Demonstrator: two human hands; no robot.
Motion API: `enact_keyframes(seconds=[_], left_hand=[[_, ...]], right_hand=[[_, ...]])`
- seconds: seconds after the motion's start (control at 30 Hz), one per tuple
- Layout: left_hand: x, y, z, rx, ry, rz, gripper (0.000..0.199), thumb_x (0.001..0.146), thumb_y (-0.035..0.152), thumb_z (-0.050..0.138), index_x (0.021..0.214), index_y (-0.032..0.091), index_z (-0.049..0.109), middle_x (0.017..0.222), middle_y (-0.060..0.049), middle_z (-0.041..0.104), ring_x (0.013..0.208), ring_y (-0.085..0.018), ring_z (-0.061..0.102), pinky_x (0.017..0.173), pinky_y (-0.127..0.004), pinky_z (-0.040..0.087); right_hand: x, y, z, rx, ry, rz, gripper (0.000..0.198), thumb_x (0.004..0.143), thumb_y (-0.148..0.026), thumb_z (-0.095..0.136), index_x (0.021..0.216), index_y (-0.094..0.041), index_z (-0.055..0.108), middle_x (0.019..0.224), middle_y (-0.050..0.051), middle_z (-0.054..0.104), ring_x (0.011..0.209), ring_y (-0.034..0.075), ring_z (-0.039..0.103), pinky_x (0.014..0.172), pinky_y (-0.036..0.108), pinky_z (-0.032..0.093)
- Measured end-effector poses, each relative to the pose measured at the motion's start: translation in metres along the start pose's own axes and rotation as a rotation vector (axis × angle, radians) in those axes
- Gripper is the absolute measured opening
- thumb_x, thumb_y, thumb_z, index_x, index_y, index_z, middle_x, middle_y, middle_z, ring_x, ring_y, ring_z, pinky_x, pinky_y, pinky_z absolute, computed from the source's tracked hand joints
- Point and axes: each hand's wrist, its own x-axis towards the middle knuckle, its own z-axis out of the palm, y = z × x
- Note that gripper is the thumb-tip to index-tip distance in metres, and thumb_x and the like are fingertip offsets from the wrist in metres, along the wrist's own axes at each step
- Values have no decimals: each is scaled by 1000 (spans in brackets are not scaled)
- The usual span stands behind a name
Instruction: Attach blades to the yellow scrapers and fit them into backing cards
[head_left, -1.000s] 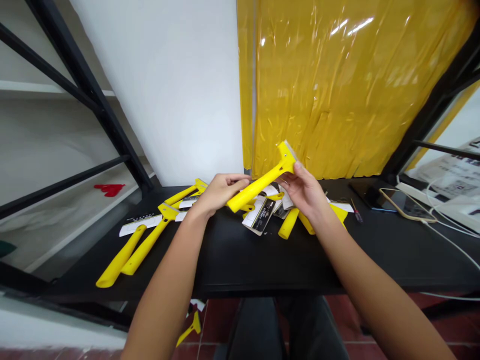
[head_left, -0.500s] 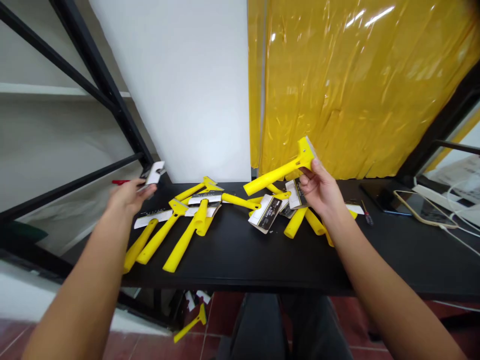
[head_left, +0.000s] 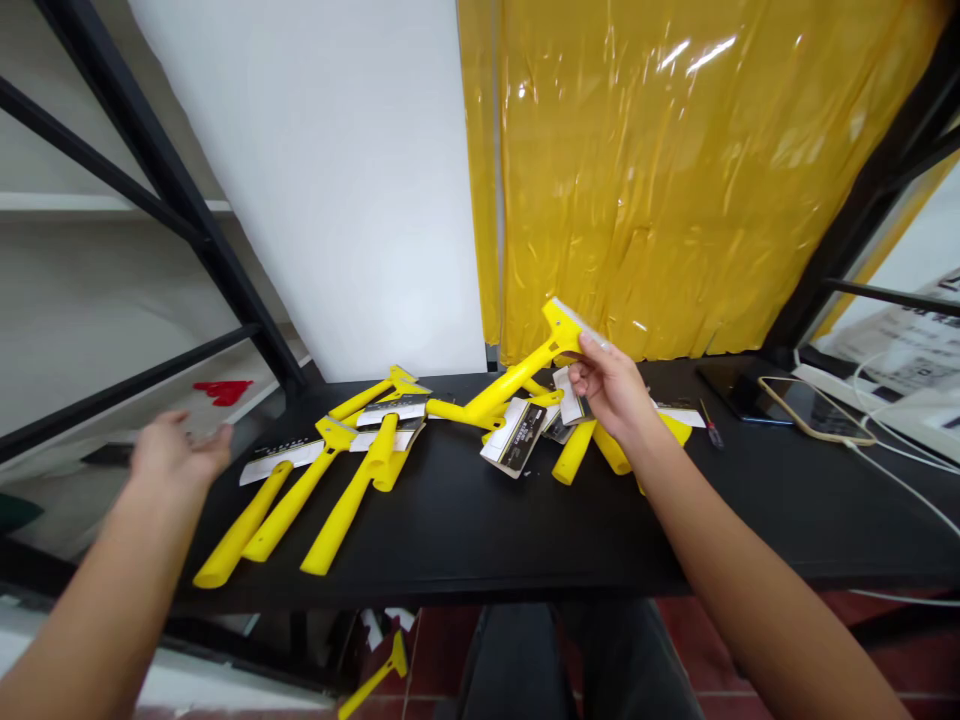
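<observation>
My right hand (head_left: 611,390) pinches a yellow scraper (head_left: 517,372) by its blade end, with the handle slanting down to the left above the pile. Off to the left, past the table's end, my left hand (head_left: 180,450) is open and slightly blurred, its fingers apart and nothing visible in it. A dark flat piece (head_left: 109,455) lies just beyond that hand. Between the hands, several yellow scrapers (head_left: 296,505) rest on the black table (head_left: 465,540). Black-and-white cards (head_left: 516,437) lie among them, some around the scraper heads.
A red object (head_left: 223,391) sits on the left shelf, behind the black rack frame (head_left: 180,220). A small screwdriver (head_left: 711,425), a phone (head_left: 814,410) and white cables are at the right. Another yellow scraper (head_left: 379,680) lies on the floor by white scraps.
My left hand has moved left and down and let go of the white card it held. The right hand has lowered the scraper slightly. The view has shifted a little.
</observation>
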Motion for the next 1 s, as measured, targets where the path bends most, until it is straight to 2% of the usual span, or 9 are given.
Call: enact_keyframes(seconds=[0.07,0.13,0.2,0.33,0.5,0.6,0.7,0.8,1.0], left_hand=[[-56,26,18,-275,-130,-129,8,95,25,45,93,25,54,89,2,70,83,-14,66,89,-36,59],[-118,57,36,-300,-382,126,18,93,38,59,109,29,62,119,0,73,109,-19,67,101,-38,54],[-176,86,54,-114,-587,348,38,89,46,67,122,28,64,123,-5,73,115,-26,67,104,-41,51],[-245,125,106,236,-728,658,81,83,60,70,150,25,43,134,-15,67,111,-34,69,91,-43,53],[-237,140,181,415,-737,759,42,98,41,50,132,18,58,108,-18,75,103,-35,71,83,-41,51],[-222,139,205,303,-746,779,34,99,42,49,119,21,66,114,-14,75,107,-31,69,86,-37,50],[-223,132,211,310,-831,817,49,92,61,56,120,22,68,116,-13,73,109,-32,68,88,-38,50],[-235,122,211,431,-894,905,70,79,75,64,126,23,67,122,-14,69,110,-36,67,90,-41,50],[-229,114,214,630,-887,932,50,77,52,72,120,26,70,118,-12,73,104,-35,70,82,-39,52]], right_hand=[[-2,3,4,-18,2,5,40,66,-44,92,86,-18,69,74,0,72,49,7,55,37,19,38],[-4,9,8,-55,-5,18,41,65,-47,92,81,-17,69,74,2,73,48,8,56,37,19,38],[-8,15,12,-106,-29,40,42,66,-50,91,76,-16,69,75,6,76,45,8,55,38,21,39],[-15,27,19,-149,-89,76,44,70,-55,87,69,-15,69,69,9,75,43,8,52,39,22,39],[-12,26,16,-223,-88,38,51,75,-68,76,80,-17,73,73,7,74,46,11,54,41,24,41],[-2,17,1,-518,-3,-208,48,84,-67,67,95,-21,76,88,7,77,63,17,64,55,29,50],[1,9,-20,-948,29,-432,37,92,-56,62,101,-23,76,103,8,77,89,24,69,86,39,54],[-6,9,-43,-1285,-104,-432,37,96,-50,59,112,-22,75,115,12,75,111,30,65,103,49,46],[-26,20,-70,-1643,-334,-432,51,96,-53,60,133,-19,67,146,18,59,137,38,51,115,57,37]])
